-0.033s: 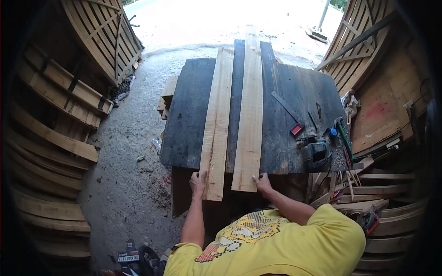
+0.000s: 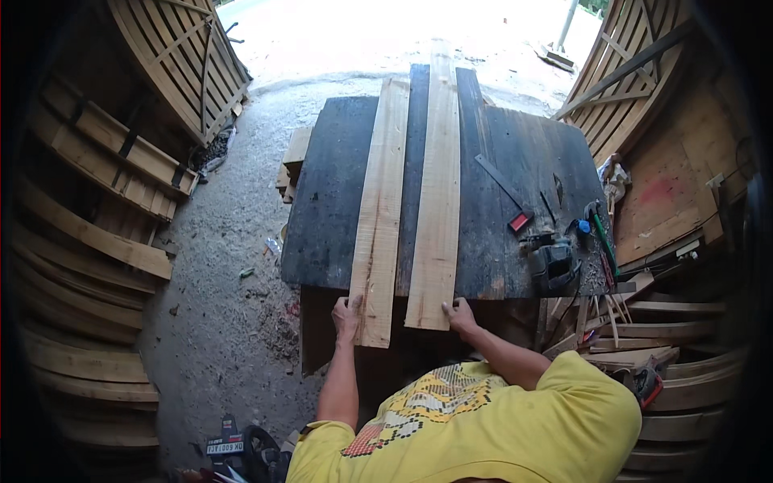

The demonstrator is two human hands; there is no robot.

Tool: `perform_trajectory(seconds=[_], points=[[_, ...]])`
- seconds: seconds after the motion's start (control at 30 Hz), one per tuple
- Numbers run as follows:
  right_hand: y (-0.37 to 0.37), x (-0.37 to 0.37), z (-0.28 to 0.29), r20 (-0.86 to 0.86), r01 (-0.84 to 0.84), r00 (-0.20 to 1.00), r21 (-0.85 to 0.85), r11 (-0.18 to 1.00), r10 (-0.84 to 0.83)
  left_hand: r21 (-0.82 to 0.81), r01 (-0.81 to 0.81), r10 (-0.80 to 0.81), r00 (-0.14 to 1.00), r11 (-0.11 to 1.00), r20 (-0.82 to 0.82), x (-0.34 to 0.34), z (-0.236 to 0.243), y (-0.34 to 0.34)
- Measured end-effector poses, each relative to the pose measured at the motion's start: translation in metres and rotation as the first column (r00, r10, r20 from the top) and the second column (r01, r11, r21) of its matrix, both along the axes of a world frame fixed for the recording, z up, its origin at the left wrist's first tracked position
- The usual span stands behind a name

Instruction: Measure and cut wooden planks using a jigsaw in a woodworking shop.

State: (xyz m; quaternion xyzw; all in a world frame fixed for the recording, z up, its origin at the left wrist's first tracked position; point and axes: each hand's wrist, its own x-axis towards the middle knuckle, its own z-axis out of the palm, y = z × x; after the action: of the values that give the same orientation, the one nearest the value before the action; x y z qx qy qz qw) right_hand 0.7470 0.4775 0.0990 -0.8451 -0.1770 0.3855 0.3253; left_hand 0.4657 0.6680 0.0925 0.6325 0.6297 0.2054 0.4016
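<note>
Head view looks straight down on a dark worktop (image 2: 338, 193) carrying two pale planks side by side, running away from the person toward the bright doorway. The left plank (image 2: 380, 209) and the right plank (image 2: 435, 201) both overhang the near edge, which puts their ends within reach without leaning over the surface. A dark strip of the worktop shows between them, so they lie apart, not touching.

The left hand (image 2: 348, 312) rests at the near end of the left plank, fingers laid on its outer corner; the grip looks loose, more a steadying touch than a closed hold. The right hand (image 2: 460, 314) sits at the near end of the right plank, fingers curled against its outer corner in the same light way. With one hand on each board end, the person seems placed to keep both ends lined up or to slide them.

On the right part of the worktop, well apart from the planks, lie a metal square with a red end (image 2: 503, 193) and a dark power tool (image 2: 551, 266), apparently kept to that side so the planks have a free run. Stacked timber frames (image 2: 105, 161) lean along the left wall, and more frames fill the right side.
</note>
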Motion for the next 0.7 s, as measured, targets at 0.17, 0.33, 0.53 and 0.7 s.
perform_trajectory(seconds=[0.17, 0.33, 0.53, 0.7], points=[[-0.006, 0.011, -0.014, -0.117, -0.202, 0.969, 0.141, 0.969, 0.219, 0.001, 0.005, -0.004, 0.994, 1.0, -0.108, -0.027, -0.004, -0.039], [-0.027, 0.006, -0.021, -0.127, -0.407, 0.903, 0.058, 0.911, 0.411, -0.111, -0.069, 0.051, 0.985, 0.991, -0.164, -0.064, -0.002, -0.098], [-0.06, -0.042, -0.013, -0.337, -0.867, 0.495, -0.141, 0.477, 0.8, -0.137, -0.113, 0.077, 0.967, 0.984, -0.242, -0.133, 0.013, -0.175], [-0.025, -0.039, 0.031, -0.377, -0.979, 0.1, 0.127, 0.158, 0.921, -0.109, -0.148, 0.124, 0.972, 0.983, -0.2, -0.15, 0.047, -0.219]])
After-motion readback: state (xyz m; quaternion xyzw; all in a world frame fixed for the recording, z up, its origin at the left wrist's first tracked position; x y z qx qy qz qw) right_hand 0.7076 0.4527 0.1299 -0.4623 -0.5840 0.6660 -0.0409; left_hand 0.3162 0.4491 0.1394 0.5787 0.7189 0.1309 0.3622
